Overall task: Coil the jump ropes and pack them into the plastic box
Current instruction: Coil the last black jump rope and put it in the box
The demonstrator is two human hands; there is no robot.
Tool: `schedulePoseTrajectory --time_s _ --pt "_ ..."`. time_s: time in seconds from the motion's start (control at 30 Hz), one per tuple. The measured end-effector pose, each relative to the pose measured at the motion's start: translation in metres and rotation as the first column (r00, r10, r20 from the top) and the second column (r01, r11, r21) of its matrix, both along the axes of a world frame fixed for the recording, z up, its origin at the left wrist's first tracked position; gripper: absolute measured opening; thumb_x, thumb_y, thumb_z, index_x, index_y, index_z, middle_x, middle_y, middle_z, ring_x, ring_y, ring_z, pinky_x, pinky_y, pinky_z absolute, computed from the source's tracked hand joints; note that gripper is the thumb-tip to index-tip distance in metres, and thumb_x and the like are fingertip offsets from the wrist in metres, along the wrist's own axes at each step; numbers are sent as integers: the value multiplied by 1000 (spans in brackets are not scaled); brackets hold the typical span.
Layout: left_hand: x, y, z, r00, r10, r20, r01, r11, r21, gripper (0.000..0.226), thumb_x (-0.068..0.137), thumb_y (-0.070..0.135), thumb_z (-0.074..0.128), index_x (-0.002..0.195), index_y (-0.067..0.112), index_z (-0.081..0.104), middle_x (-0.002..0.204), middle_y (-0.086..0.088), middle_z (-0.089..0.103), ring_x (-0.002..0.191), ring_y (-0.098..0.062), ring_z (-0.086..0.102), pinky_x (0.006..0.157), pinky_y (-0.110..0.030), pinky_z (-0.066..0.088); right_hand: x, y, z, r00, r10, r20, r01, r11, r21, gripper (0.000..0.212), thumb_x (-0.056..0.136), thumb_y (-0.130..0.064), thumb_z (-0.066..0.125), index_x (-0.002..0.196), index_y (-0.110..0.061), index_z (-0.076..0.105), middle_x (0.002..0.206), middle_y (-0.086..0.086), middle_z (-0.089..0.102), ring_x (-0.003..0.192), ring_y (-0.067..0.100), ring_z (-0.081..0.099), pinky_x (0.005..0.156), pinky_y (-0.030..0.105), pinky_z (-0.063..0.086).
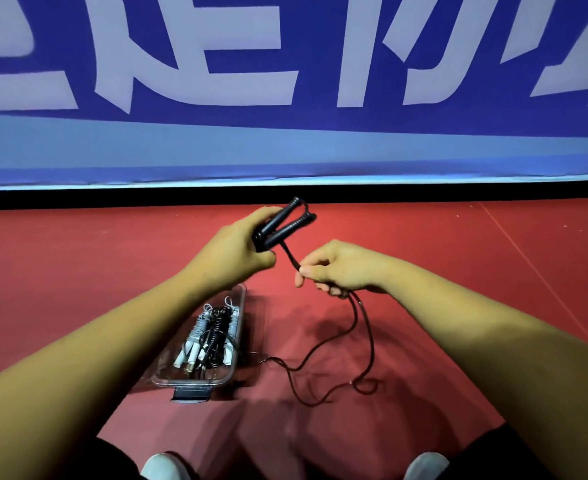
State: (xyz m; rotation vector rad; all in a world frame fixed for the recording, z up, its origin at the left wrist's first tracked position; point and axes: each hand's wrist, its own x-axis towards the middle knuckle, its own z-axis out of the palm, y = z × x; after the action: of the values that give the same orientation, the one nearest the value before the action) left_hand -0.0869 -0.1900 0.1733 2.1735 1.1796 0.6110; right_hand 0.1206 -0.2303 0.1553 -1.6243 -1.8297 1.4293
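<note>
Your left hand (237, 249) is curled tight round two black plastic handles (283, 221) of a jump rope, held side by side and pointing up and away from you. Your fingers hide their lower ends. Your right hand (337, 268) pinches the thin black cord (291, 257) just below the handles. The rest of the cord hangs from that hand and lies in loose loops on the red floor (458, 306), just right of the long clear plastic box (192, 382). The box sits on the floor under your left arm, which covers part of it. Inside lie coiled white and black jump ropes (213, 336), too tangled to count. A dark clip (192, 393) is on its near end. Behind is a blue banner (285, 126) with big white letters, cut off at the top. Two white shoe tips (164, 465) peek in at the bottom edge
</note>
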Motion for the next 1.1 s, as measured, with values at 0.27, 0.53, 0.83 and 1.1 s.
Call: schedulePoseTrajectory --time_s 0.27,0.53,0.83,1.1 --pt "-44 47 -11 852 350 -389 -282 933 222 19 78 20 72 89 9 60 77 -10 59 81 -36 62 62 -32 36 -33 -21 12 998 -15 -62 9 995 -97 28 103 -23 43 107 -7 66 61 -2 36 48 10 33 47 22 37" --pt "-19 22 -39 750 -4 -662 25 999 21 36 76 51 73 77 20 56 84 -8 71 80 -30 64 66 -31 48 -28 -17 48 970 61 236 -152 908 390 13 90 -19 65 81 -13 73 59 -1 57 50 7 43 50 24 34" --pt "10 -27 -11 735 -417 -534 398 904 -157 15 75 30 64 77 22 50 64 4 56 57 -17 50 55 -29 44 9 4 38 972 -124 199 1 851 525 14 91 -24 65 86 -14 74 69 -7 64 61 2 52 58 15 39" --pt "4 -28 7 977 -205 -51 201 977 -71 59 77 17 69 127 32 41 74 -4 64 55 -12 49 57 -30 42 22 13 20 988 -150 39 130 939 318 15 92 -16 63 84 -11 74 55 0 51 42 6 40 47 21 36"
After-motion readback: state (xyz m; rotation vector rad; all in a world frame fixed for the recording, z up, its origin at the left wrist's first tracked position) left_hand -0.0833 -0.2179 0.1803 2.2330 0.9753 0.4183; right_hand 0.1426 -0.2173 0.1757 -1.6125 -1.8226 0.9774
